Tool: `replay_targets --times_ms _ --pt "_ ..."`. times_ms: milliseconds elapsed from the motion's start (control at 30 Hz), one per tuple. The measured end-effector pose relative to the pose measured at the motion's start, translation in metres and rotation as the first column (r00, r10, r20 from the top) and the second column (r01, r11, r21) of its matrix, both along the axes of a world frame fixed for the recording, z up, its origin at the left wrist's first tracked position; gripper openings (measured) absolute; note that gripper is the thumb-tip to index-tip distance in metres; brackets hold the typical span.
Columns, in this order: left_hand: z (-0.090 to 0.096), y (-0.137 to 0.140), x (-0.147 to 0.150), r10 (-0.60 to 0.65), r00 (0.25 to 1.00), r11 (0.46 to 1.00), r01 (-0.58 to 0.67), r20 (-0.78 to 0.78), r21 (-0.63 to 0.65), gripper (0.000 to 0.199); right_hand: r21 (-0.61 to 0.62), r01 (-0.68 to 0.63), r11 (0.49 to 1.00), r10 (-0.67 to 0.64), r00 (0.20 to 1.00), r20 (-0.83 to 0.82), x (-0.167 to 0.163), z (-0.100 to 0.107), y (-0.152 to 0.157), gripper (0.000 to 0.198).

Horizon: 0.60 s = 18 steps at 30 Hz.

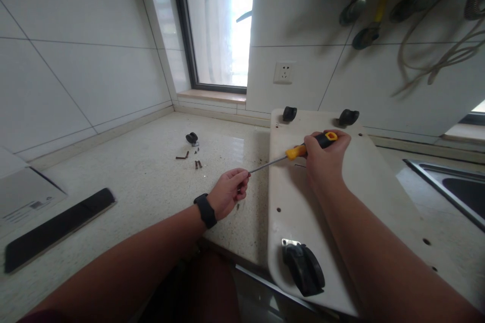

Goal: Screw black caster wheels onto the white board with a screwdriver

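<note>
My right hand (326, 159) is closed around the yellow and black handle of a screwdriver (295, 153), whose shaft points left and slightly down. At the tip of that shaft, my left hand (228, 191) pinches thumb and fingers together; whatever small thing is between them is hidden. Beneath my right hand lies a white board (314, 202) with rounded corners and holes. A black caster wheel (305, 268) with a metal plate sits at its near corner, and two more casters, one black caster (290, 113) and another (348, 117), stand along the far edge.
On the speckled counter (151, 176) lie a loose caster (192, 138), several small screws (198, 164) and a brown bent piece (182, 156). A long black strip (60, 227) and a white box (28, 189) are at left. A sink (454, 181) is at right; hoses hang above.
</note>
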<state>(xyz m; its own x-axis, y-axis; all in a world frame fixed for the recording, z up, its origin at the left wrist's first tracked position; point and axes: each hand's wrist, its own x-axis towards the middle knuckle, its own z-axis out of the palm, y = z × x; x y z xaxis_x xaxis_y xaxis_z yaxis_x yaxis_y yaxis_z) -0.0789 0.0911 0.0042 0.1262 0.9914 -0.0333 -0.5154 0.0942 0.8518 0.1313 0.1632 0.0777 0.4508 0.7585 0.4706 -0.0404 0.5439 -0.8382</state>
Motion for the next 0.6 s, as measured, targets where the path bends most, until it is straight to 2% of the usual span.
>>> replay_targets --times_ms 167,333,433,600 --pt "-0.001 0.003 0.0 0.077 0.997 0.997 -0.077 0.004 -0.006 0.039 0.076 0.013 0.997 -0.022 0.994 0.109 -0.002 0.004 -0.01 0.048" --pt "-0.003 0.005 0.001 0.119 0.993 0.993 -0.119 0.007 -0.012 0.042 0.111 -0.027 0.993 0.002 0.976 0.219 -0.002 0.004 -0.012 0.048" --pt "-0.003 0.006 0.001 0.139 0.99 0.99 -0.139 0.005 -0.01 0.043 0.098 -0.076 0.992 0.057 0.981 0.186 -0.001 0.002 -0.009 0.049" --pt "-0.006 0.007 0.001 0.169 0.986 0.986 -0.169 -0.001 0.0 0.045 0.067 -0.227 0.972 0.222 0.972 0.076 0.0 0.001 -0.007 0.05"
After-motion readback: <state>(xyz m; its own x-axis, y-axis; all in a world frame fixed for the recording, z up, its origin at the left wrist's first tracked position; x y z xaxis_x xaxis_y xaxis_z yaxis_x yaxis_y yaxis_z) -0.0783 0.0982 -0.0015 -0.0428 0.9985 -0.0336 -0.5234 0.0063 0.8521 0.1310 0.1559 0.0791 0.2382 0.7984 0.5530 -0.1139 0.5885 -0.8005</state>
